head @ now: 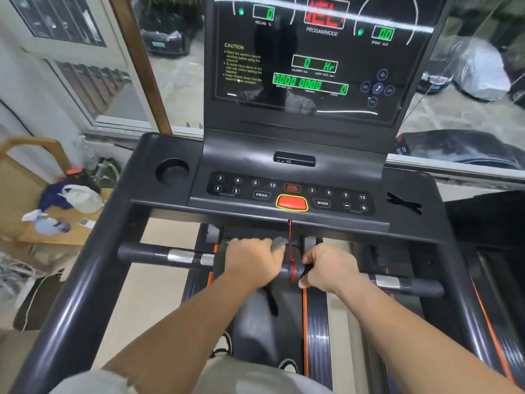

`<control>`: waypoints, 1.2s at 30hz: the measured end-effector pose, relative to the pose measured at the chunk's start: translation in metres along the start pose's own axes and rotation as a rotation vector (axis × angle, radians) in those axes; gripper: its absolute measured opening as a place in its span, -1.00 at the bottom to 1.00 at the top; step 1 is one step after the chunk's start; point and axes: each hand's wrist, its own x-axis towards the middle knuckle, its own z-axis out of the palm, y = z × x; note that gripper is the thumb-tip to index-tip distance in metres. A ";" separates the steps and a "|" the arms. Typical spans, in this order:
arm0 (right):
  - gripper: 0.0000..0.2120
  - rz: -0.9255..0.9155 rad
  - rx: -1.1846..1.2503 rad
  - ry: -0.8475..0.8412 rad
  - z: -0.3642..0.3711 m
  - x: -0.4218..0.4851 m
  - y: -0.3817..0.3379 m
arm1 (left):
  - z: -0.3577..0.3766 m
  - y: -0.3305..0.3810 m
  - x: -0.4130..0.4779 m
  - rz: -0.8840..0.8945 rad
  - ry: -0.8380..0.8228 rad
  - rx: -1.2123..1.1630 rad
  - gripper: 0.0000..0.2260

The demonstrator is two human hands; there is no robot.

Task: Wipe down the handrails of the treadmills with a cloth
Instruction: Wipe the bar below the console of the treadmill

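Grey cloth point(279, 242), black handrail point(142, 253) (silver bands point(180, 255)), red cord point(290, 231), yellow-rimmed red button point(292, 202).

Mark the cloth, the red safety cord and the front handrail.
cloth point(279, 242), head view, exposed grey corner.
red safety cord point(290, 234), head view, upper straight stretch.
front handrail point(142, 253), head view, bare dark left end.

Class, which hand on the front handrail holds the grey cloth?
The left hand, wrapping the grey cloth round the handrail; the right hand grips the handrail with no cloth.
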 end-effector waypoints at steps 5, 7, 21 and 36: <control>-0.46 -0.014 0.004 0.011 0.002 0.000 0.000 | 0.043 -0.018 -0.067 0.206 0.170 0.065 -0.30; -0.45 -0.010 -0.005 0.003 0.001 0.000 -0.001 | 0.042 -0.029 -0.057 0.250 0.180 0.118 -0.28; -0.33 -0.338 0.126 0.075 -0.010 0.004 -0.055 | 0.021 -0.063 -0.057 0.277 0.309 -0.053 -0.61; -0.73 -0.140 0.180 -0.019 0.017 0.015 -0.100 | 0.012 -0.072 -0.060 -0.013 0.271 0.032 -0.62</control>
